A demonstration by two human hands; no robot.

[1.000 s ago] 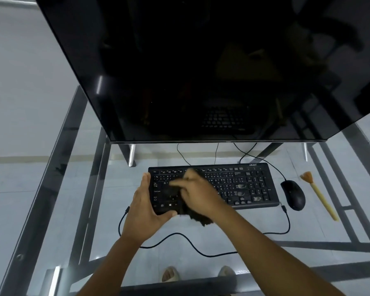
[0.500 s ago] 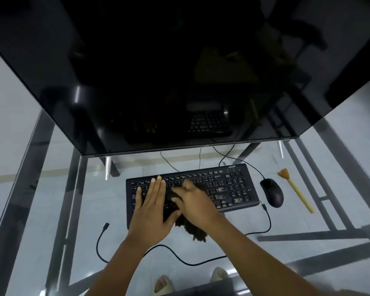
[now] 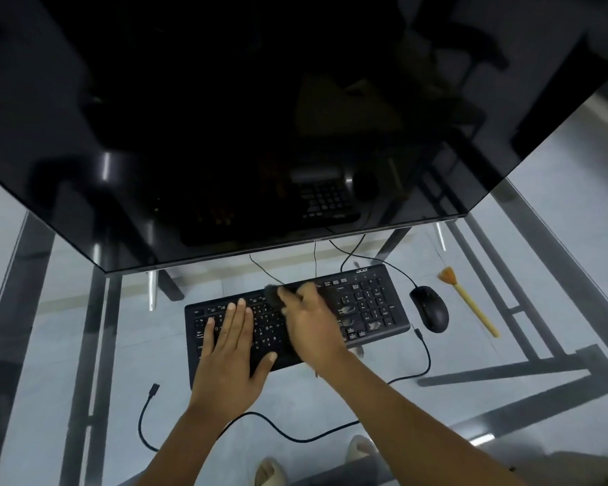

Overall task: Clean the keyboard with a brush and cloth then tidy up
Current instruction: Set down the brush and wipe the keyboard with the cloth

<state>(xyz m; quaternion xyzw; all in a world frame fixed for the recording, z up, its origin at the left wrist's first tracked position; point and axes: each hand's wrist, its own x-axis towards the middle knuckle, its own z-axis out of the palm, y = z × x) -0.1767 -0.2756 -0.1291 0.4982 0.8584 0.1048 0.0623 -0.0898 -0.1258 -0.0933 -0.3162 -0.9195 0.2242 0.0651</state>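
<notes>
A black keyboard [image 3: 369,303] lies on the glass table below the monitor. My left hand [image 3: 230,349] lies flat on its left half, fingers straight. My right hand [image 3: 311,324] is over the keyboard's middle and holds a dark cloth [image 3: 272,297], which sticks out past the fingertips at the top row of keys; the hand is blurred. A brush [image 3: 469,301] with a pale wooden handle and orange bristles lies on the glass to the right, past the mouse.
A large dark monitor [image 3: 260,135] overhangs the table's back. A black mouse [image 3: 430,308] sits right of the keyboard. A loose black cable [image 3: 225,422] loops across the glass table [image 3: 85,345] near me. My feet show through the glass.
My left hand shifted from gripping the keyboard's left edge to lying flat on the keys. My right hand swept the cloth from the front edge up to the top rows. The camera view moved.
</notes>
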